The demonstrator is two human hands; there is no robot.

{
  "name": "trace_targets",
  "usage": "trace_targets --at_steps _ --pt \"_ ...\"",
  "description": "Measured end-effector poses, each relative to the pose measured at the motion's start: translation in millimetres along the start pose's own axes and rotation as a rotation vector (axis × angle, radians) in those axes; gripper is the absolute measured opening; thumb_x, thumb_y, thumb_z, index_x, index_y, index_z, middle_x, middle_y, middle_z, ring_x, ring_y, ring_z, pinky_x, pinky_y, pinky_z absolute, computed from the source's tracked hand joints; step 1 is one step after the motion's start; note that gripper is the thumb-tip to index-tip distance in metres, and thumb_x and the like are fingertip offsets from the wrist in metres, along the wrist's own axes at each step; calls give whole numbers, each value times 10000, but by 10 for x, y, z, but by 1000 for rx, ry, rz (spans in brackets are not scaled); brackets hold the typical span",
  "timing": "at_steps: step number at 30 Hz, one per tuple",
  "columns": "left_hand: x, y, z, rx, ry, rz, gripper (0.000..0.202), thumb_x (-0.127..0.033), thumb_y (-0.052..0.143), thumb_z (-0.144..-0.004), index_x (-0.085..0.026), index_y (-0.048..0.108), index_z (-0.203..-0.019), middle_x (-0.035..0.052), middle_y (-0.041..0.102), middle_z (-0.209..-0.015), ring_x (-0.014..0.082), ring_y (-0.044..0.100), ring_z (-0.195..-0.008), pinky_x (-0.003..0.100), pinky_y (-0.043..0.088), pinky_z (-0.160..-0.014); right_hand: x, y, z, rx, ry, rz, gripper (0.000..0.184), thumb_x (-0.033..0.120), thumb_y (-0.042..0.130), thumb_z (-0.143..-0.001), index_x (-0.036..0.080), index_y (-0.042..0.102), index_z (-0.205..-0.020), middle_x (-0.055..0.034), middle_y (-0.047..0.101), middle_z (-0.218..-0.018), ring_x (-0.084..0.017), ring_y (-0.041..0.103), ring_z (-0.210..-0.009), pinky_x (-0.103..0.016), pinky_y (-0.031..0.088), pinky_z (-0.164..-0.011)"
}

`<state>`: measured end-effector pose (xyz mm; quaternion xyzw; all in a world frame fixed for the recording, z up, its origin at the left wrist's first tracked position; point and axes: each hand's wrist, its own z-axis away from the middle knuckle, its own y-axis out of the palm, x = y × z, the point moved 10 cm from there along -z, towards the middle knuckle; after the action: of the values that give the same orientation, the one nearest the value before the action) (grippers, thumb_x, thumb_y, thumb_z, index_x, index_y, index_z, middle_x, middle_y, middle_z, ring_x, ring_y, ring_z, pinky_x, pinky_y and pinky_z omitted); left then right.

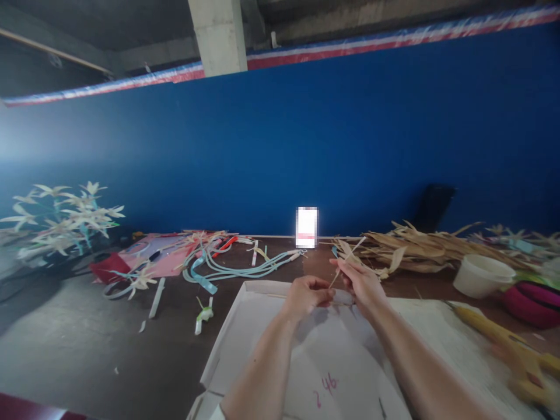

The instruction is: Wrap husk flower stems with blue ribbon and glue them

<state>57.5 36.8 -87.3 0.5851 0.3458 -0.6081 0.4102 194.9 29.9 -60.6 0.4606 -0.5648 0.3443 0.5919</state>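
While raised over the far part of the white box [245,332], left hand [308,297]: turned inward to the right, closed at the fingertips in a light pinch on the lower end of a thin stick [334,280].
Right hand [359,284]: just beside, across a narrow gap, almost closed, with curled fingers gathered at the upper end of the same stick.
Thin stick: slanting between both hands, above the box, with both ends partly hidden by fingers.
Whitish item [342,297]: just under the fingers of the right hand, too unclear to name.
White box: lying open at the near edge, marked inside with red figures [326,388].
Bench [144,361]: dark brown, reaching to a blue wall [280,146].
Left side: white flowers [83,213] above a red pot [108,268], near pink sheets [164,262].
Far middle: pale blue cords [245,273] in loose loops, well left of a bright, pixelated rectangle [307,226].
Right side: dried husks [437,254] heaped at the far edge, with a white tub [475,283] and magenta pouch [529,306] nearer; nearer yet, a blurred yellow tool [511,344].
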Motion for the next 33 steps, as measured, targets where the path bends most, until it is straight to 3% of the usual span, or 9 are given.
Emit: trace_targets --at_steps 4,13,21,29,33 --pt "31 11 -22 6 -4 26 326 -380 714 -600 -109 663 -773 41 637 -661 106 581 -585 264 513 -642 15 -52 -12 -45 -24 14 306 445 651 -634 226 713 -838 -5 554 -640 -88 378 -464 -227 217 -378" --pt "14 -39 -31 -55 13 -63 469 -565 568 -671 -100 630 -685 49 603 -599 93 511 -469 237 468 -469 33 0 2 15 -31 64 348 473 636 -639 190 705 -829 3 584 -569 -75 366 -399 -228 198 -357" --pt "-96 2 13 2 77 -157 411 -470 608 -665 -113 684 -854 7 562 -559 52 384 -411 195 302 -413 -23 65 6 81 0 58 349 465 622 -675 160 689 -832 -12 573 -583 -64 349 -406 -214 199 -367" --pt "-274 -137 44 -161 254 -404 208 -342 634 -655 -166 708 -737 30 620 -737 116 506 -659 220 367 -604 -7 104 13 115 -15 88 326 464 626 -678 179 702 -817 -31 589 -622 -82 389 -444 -225 239 -380" --pt "-292 -117 46 -135 267 -442 181 -313 640 -648 -164 706 -728 27 619 -730 112 511 -650 217 371 -604 -1 56 3 69 -4 110 336 464 627 -674 174 702 -825 -40 602 -643 -82 391 -444 -222 226 -376"
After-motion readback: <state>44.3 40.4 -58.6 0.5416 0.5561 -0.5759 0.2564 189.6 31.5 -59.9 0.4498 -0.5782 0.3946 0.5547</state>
